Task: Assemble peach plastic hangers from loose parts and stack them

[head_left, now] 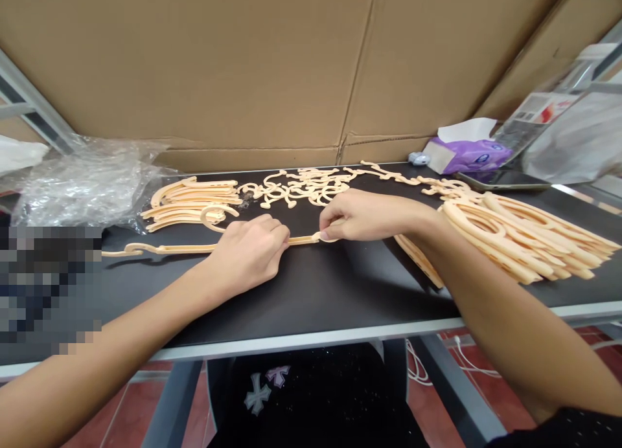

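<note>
A long peach plastic hanger arm (pixel 168 248) lies across the black table (pixel 315 292), its left end curling into a small hook. My left hand (pixel 250 250) is closed round the arm's middle. My right hand (pixel 362 216) pinches the arm's right end, where a small ring-shaped piece sits between the fingertips. A loose hook piece (pixel 217 213) rests just behind my left hand.
A stack of curved hanger arms (pixel 192 201) lies at the back left, loose hook pieces (pixel 304 186) at the back centre, a big pile of hanger parts (pixel 525 237) on the right. Crumpled clear plastic (pixel 82 182), a tissue pack (pixel 466 153), a phone (pixel 503 179) and a cardboard wall (pixel 272 66) surround them.
</note>
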`<control>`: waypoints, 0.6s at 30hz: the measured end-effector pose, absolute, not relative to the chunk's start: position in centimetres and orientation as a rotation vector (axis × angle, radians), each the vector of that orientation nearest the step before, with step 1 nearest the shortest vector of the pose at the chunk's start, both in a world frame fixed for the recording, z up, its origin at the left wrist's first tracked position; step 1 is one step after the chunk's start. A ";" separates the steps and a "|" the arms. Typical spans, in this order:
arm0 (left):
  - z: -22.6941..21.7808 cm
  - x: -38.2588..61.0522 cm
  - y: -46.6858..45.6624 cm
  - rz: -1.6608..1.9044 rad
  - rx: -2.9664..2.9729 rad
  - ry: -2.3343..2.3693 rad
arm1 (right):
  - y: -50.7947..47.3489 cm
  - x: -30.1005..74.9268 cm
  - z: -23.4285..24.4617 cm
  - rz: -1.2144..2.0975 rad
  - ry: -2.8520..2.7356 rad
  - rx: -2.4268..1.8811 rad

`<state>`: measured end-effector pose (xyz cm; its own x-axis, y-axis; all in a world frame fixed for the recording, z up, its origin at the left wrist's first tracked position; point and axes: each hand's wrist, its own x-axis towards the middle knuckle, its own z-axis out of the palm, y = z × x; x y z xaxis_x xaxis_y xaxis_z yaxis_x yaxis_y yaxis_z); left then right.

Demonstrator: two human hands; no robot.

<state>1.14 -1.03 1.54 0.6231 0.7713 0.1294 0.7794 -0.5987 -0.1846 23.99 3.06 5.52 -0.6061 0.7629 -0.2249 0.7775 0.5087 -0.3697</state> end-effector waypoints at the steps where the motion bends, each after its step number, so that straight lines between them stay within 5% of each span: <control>1: 1.5 1.1 -1.0 -0.054 -2.627 -1.269 | 3.1 24.0 5.5 -0.686 2.700 1.383; 18: 1.5 1.0 -1.0 -0.082 -2.625 -1.255 | 3.2 24.1 5.5 -0.679 2.713 1.391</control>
<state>0.99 -0.95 1.45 0.6317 0.7609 0.1486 0.7737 -0.6066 -0.1827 24.11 3.19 5.54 -0.6031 0.7696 -0.2097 0.7776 0.5088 -0.3693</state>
